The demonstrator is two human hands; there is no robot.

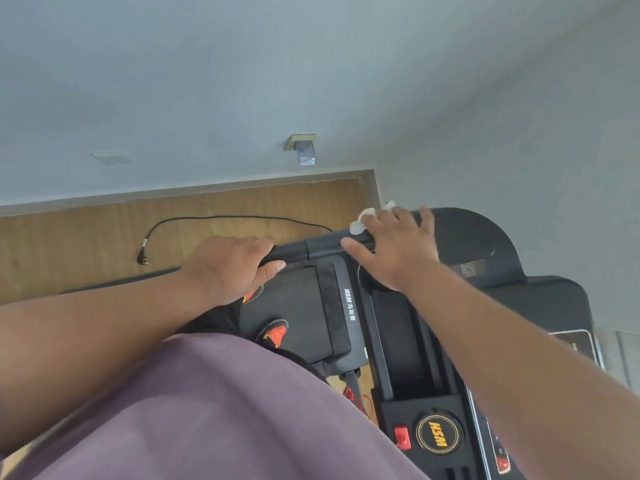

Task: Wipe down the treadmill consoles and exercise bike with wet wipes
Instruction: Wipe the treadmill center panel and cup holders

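A: Handrail (322, 245) runs left to right across the treadmill's far end; left hand (228, 268) is curled round its left part.

B: And the wet wipe (360, 221)?

A: Further right, pressed on the rail under the right hand (394, 251), fingers spread flat. Nearer hand for wiping along.

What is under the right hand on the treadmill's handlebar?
A crumpled white wet wipe sits under the right hand, pressed onto the black treadmill handlebar. Only its edges show past the fingers; the rest, and the bar beneath the palm, are covered.
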